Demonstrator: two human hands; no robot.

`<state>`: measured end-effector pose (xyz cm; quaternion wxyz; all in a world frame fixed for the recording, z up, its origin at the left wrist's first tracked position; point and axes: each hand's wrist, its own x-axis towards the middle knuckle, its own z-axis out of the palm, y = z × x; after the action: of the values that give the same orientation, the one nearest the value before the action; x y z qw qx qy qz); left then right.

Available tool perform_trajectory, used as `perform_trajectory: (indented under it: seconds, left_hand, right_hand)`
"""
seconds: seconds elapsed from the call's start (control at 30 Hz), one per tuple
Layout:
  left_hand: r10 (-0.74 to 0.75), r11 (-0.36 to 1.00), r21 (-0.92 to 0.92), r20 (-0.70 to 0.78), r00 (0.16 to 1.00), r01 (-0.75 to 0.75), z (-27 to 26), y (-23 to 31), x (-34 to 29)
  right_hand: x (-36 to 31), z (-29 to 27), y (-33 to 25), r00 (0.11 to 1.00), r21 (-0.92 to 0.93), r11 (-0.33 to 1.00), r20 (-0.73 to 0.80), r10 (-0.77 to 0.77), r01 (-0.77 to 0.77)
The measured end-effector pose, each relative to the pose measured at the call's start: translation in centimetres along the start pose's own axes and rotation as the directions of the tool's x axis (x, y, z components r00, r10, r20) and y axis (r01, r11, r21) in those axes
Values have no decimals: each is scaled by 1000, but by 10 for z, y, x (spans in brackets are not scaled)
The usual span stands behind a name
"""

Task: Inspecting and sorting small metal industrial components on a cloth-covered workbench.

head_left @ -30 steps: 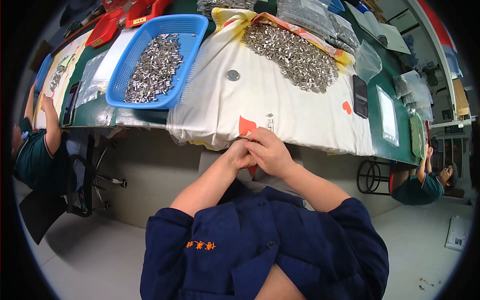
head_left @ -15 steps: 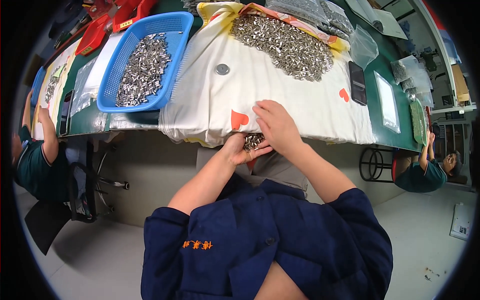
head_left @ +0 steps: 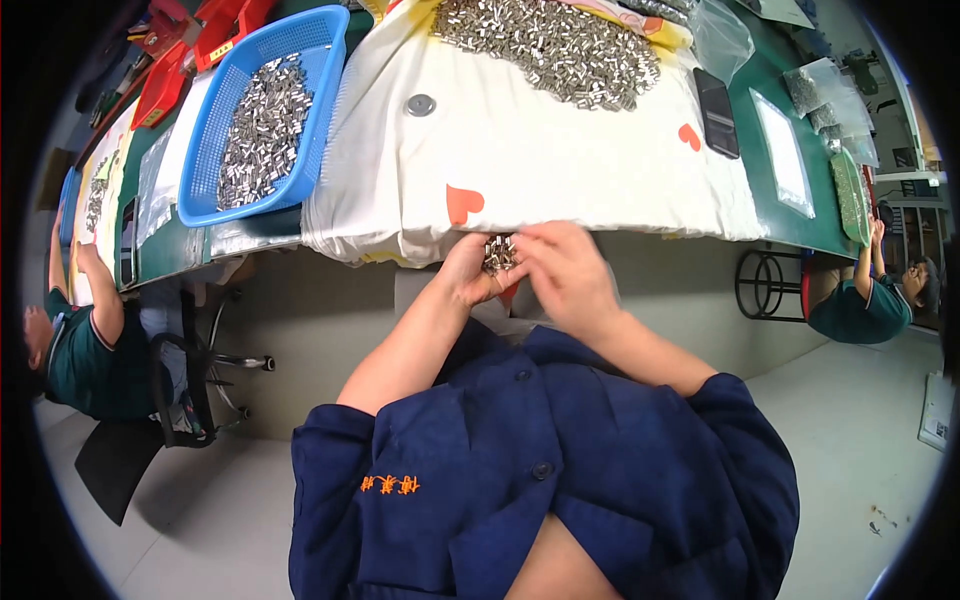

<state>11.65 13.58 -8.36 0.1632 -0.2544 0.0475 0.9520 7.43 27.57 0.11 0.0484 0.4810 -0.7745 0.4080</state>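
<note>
My left hand (head_left: 472, 276) is cupped palm up just off the near edge of the table, holding a handful of small shiny metal cylinders (head_left: 499, 254). Bent over from the right, my right hand (head_left: 568, 280) has its fingers together at the edge of that handful. Its outline is slightly smeared, and whatever its fingertips pinch is hidden. Beyond both hands, a wide heap of the same cylinders (head_left: 560, 50) lies on a white cloth (head_left: 560, 165) with red hearts. A grey round disc (head_left: 420, 105) rests on the cloth, left of the heap.
At the left stands a blue perforated basket (head_left: 325, 120) part-filled with cylinders. A dark phone (head_left: 716, 115) and a white flat packet (head_left: 783, 155) lie on the right. Red bins (head_left: 160, 90) stand far left. One person (head_left: 85, 340) sits left, another (head_left: 858, 308) right.
My right hand has come down from over the cloth's edge to the cylinders in my left palm. The whole view has tilted, so the table appears higher.
</note>
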Motion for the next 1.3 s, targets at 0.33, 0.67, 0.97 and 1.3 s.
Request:
perform_trajectory:
  seconds: [0.33,0.67,0.97,1.3]
  left_hand:
    - [-14,970,-240,72,997,31,15,-6,-66]
    - [799,587,69,110,591,-807,107,186,-162]
    - [936,130,976,-63,346,-175,70,275,-150]
    - [527,-747,665,604,598,-13,162,170,-111]
  right_hand:
    - [6,-33,17,982,-8,992,-142,124,-126]
    - [15,-25,13,982,81,991,-145,119,-108]
    - [14,-44,25,951,61,962,-146,274,-267]
    - [70,-38,39,978,148,974,-99,186,-170]
